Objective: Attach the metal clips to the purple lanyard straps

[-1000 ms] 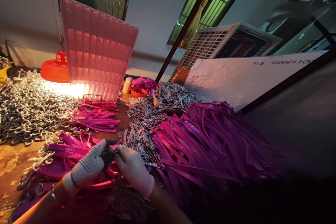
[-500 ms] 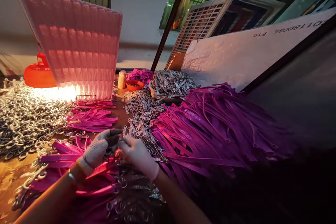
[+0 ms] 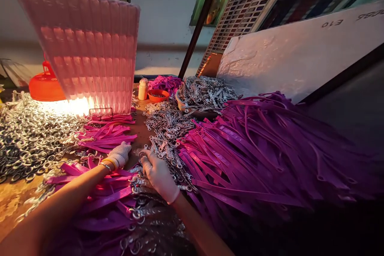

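My left hand (image 3: 120,155), in a dotted knit glove, is over the table's middle beside a small bundle of pink straps (image 3: 105,138). Its fingers are curled under and hidden from view. My right hand (image 3: 159,174), in a thin pale glove, is just to the right, thumb and forefinger brought together. Whatever is at those fingertips is too small to make out. Below both hands lies a heap of purple straps (image 3: 103,200) with short metal chains (image 3: 156,216) at their ends. Loose chain pieces (image 3: 168,122) lie just beyond my right hand.
Metal rings (image 3: 36,136) are piled at left under a red lamp (image 3: 46,86) and a hanging pink ribbed sheet (image 3: 90,48). A large stack of purple straps (image 3: 240,148) fills the right. Behind are a bottle (image 3: 143,89), an orange bowl (image 3: 158,96) and a chain-filled basin (image 3: 181,104).
My hands were together with dark fingertips of the left glove showing; now they are slightly apart. The left hand has turned and moved forward. The camera view has shifted a little left.
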`<state>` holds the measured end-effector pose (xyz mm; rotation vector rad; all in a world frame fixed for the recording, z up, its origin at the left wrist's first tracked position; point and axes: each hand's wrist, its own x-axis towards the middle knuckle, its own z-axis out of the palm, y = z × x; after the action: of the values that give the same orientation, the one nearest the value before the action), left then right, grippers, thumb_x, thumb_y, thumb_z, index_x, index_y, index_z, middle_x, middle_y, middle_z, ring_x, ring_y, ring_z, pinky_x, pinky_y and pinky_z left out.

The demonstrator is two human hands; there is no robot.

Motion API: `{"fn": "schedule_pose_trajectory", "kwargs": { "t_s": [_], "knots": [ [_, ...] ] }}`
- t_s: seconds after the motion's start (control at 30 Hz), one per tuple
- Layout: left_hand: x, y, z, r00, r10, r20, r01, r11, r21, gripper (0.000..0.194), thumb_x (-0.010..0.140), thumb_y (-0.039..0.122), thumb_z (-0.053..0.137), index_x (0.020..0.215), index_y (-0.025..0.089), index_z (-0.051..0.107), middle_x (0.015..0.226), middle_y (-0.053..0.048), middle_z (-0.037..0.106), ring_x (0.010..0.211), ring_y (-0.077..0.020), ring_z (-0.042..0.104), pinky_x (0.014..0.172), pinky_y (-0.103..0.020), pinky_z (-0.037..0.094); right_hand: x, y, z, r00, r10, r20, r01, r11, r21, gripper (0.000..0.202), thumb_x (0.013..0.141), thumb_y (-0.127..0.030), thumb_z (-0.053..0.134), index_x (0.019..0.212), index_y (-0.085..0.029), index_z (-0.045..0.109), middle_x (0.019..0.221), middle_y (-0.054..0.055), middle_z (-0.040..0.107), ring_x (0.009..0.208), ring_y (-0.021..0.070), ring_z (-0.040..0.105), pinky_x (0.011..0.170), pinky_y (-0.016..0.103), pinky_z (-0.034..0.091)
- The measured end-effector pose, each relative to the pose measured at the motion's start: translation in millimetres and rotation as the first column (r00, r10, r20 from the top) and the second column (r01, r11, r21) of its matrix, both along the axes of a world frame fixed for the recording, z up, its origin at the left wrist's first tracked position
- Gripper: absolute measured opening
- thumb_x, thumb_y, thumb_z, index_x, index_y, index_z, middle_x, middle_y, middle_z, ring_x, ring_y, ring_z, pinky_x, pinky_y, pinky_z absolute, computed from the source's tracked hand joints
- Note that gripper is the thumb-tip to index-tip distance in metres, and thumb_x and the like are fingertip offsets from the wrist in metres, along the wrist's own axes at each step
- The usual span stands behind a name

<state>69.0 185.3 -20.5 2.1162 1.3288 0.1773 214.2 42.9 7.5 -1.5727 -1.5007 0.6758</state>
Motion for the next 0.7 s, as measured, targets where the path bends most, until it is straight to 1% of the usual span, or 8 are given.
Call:
{"fn": "schedule_pose_trajectory", "kwargs": {
  "t_s": [0.1, 0.2, 0.3, 0.4, 0.5, 0.57, 0.63, 0.7],
  "knots": [
    [-19, -13, 22.9, 0.998, 0.013, 0.059, -0.007, 0.995, -0.095, 0.005, 0.08, 0.018, 0.059, 0.081, 0.015, 0.063, 0.066, -0.003, 0.059, 0.059, -0.0153, 0.054, 0.055, -0.026, 0.041, -7, -2, 4.3, 0.984, 0.059, 0.169, -0.066, 0.997, 0.035, 0.03, 0.098, -0.024, 0.05, 0.125, -0.024, 0.064, 0.09, 0.003, 0.075, 0.075, 0.0168, 0.067, 0.069, 0.023, 0.047],
    [-47, -39, 46.4, 0.97, 0.075, 0.23, -0.013, 0.965, -0.261, 0.023, 0.091, 0.037, 0.05, 0.089, 0.016, 0.06, 0.056, 0.002, 0.051, 0.041, -0.0098, 0.04, 0.041, -0.022, 0.033, -16, -2, 11.7, 0.96, 0.138, 0.245, -0.168, 0.98, 0.106, 0.032, 0.098, -0.018, 0.051, 0.127, -0.024, 0.062, 0.111, 0.004, 0.074, 0.096, 0.0172, 0.069, 0.084, 0.023, 0.048],
    [-74, -70, 58.5, 0.849, 0.249, 0.465, -0.007, 0.887, -0.462, 0.035, 0.088, 0.051, 0.051, 0.084, 0.017, 0.057, 0.049, 0.006, 0.043, 0.036, -0.0075, 0.03, 0.035, -0.02, 0.024, -28, -4, 19.7, 0.921, 0.173, 0.349, -0.228, 0.966, 0.123, 0.031, 0.1, -0.02, 0.048, 0.128, -0.022, 0.06, 0.112, 0.005, 0.074, 0.1, 0.0174, 0.068, 0.086, 0.023, 0.048],
    [-88, -97, 60.0, 0.756, 0.333, 0.563, -0.005, 0.864, -0.504, 0.028, 0.085, 0.045, 0.051, 0.082, 0.018, 0.055, 0.05, 0.006, 0.045, 0.037, -0.0074, 0.031, 0.034, -0.019, 0.024, -41, -8, 27.3, 0.823, 0.175, 0.541, -0.264, 0.96, 0.091, 0.027, 0.1, -0.021, 0.045, 0.122, -0.02, 0.061, 0.101, 0.006, 0.074, 0.091, 0.0188, 0.069, 0.078, 0.025, 0.048],
    [-89, -115, 61.0, 0.793, 0.278, 0.542, -0.032, 0.908, -0.419, 0.024, 0.086, 0.041, 0.047, 0.076, 0.02, 0.051, 0.049, 0.006, 0.044, 0.038, -0.0081, 0.031, 0.037, -0.02, 0.025, -51, -15, 33.2, 0.651, 0.198, 0.733, -0.33, 0.943, 0.039, 0.025, 0.097, -0.015, 0.044, 0.116, -0.017, 0.06, 0.092, 0.008, 0.07, 0.079, 0.0203, 0.067, 0.066, 0.027, 0.045],
    [-86, -121, 63.2, 0.873, 0.149, 0.463, -0.049, 0.974, -0.221, 0.024, 0.086, 0.037, 0.048, 0.07, 0.019, 0.05, 0.052, 0.003, 0.048, 0.044, -0.0097, 0.037, 0.042, -0.022, 0.029, -54, -19, 35.2, 0.562, 0.206, 0.801, -0.357, 0.934, 0.01, 0.025, 0.096, -0.013, 0.043, 0.115, -0.015, 0.058, 0.092, 0.009, 0.068, 0.077, 0.0213, 0.065, 0.062, 0.029, 0.043],
    [-85, -123, 64.5, 0.937, 0.003, 0.349, -0.011, 1.0, 0.021, 0.02, 0.085, 0.031, 0.05, 0.07, 0.018, 0.054, 0.062, -0.002, 0.058, 0.054, -0.0131, 0.048, 0.052, -0.025, 0.036, -56, -22, 35.2, 0.52, 0.213, 0.827, -0.364, 0.932, -0.011, 0.024, 0.096, -0.014, 0.043, 0.116, -0.014, 0.057, 0.093, 0.01, 0.066, 0.079, 0.0219, 0.065, 0.062, 0.029, 0.043],
    [-86, -122, 62.9, 0.968, -0.101, 0.231, 0.062, 0.983, 0.17, 0.016, 0.083, 0.026, 0.05, 0.076, 0.017, 0.061, 0.074, -0.006, 0.067, 0.064, -0.017, 0.056, 0.061, -0.028, 0.04, -59, -24, 33.2, 0.508, 0.218, 0.834, -0.351, 0.936, -0.031, 0.024, 0.096, -0.014, 0.043, 0.117, -0.014, 0.056, 0.094, 0.01, 0.066, 0.08, 0.0216, 0.064, 0.062, 0.03, 0.042]
  ]
}}
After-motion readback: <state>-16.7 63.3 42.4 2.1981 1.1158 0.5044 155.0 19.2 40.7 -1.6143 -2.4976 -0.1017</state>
